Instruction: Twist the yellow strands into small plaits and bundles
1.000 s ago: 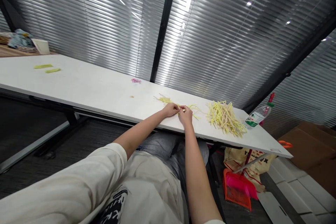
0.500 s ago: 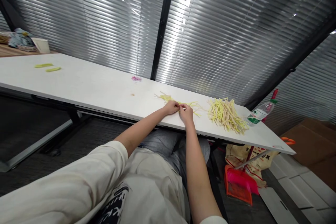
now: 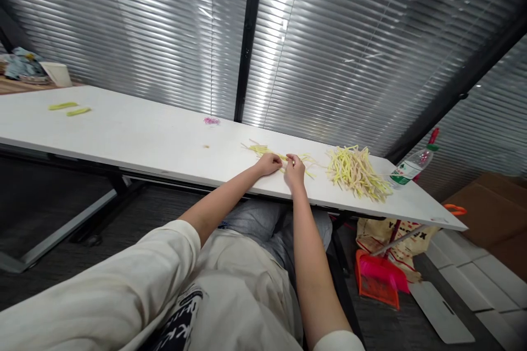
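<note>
Low over the white table [image 3: 156, 137], my left hand [image 3: 269, 164] has its fingers pressed together at a small scatter of yellow-green strips [image 3: 258, 148]. Just to its right, my right hand [image 3: 295, 170] is closed too, its fingertips a little apart from the left ones. What either hand pinches is too small to make out. Thin strips lie behind and around both hands. Further right sits a big heap of pale yellow and green strips [image 3: 358, 173].
A clear bottle [image 3: 411, 167] with a green cap leans at the table's right end. Pink bits [image 3: 211, 120] lie near the back edge. Two flat green pieces [image 3: 78, 112] and a white cup [image 3: 57, 73] are far left. A red dustpan [image 3: 379, 279] stands on the floor.
My hands have moved slightly apart, and the right hand's fingers have lifted a little. The view has shifted slightly.
</note>
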{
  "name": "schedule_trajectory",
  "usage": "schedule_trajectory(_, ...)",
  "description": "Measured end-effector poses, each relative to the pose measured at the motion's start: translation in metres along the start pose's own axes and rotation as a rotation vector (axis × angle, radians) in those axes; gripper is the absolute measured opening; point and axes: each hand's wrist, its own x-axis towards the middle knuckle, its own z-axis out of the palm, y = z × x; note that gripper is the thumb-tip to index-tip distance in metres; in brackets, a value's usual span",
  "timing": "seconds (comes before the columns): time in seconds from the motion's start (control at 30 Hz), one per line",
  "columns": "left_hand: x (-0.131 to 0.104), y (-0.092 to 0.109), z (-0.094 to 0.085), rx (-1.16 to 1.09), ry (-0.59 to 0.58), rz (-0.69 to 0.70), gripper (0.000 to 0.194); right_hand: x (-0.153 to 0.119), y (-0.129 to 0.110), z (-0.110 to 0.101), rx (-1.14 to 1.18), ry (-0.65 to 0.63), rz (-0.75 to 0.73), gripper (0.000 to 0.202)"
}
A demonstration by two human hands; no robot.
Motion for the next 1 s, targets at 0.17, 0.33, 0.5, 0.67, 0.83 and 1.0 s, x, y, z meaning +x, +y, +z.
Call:
schedule_trajectory(0.17,0.001,-0.002,0.001,-0.007,0.029,-0.009,0.021,0.004,0.002,-0.003,0.101,0.148,0.101,0.044)
schedule_trajectory(0.33,0.001,0.001,0.001,-0.048,0.024,0.028,0.029,0.005,0.003,-0.004,0.130,0.309,0.151,0.049)
schedule_trajectory(0.5,0.001,0.000,-0.001,-0.009,0.011,0.070,0.030,0.005,0.005,-0.006,0.062,0.394,0.151,0.049)
schedule_trajectory(0.67,0.003,-0.001,-0.001,0.023,0.025,0.078,0.022,0.005,0.010,-0.009,0.012,0.292,0.085,0.049)
schedule_trajectory(0.83,0.002,0.002,-0.002,0.044,0.027,0.066,0.020,0.003,0.005,-0.003,-0.021,0.461,0.099,0.062)
schedule_trajectory(1.0,0.002,0.001,-0.001,0.042,0.063,0.062,0.022,0.002,-0.007,-0.003,0.096,0.517,0.151,0.083)
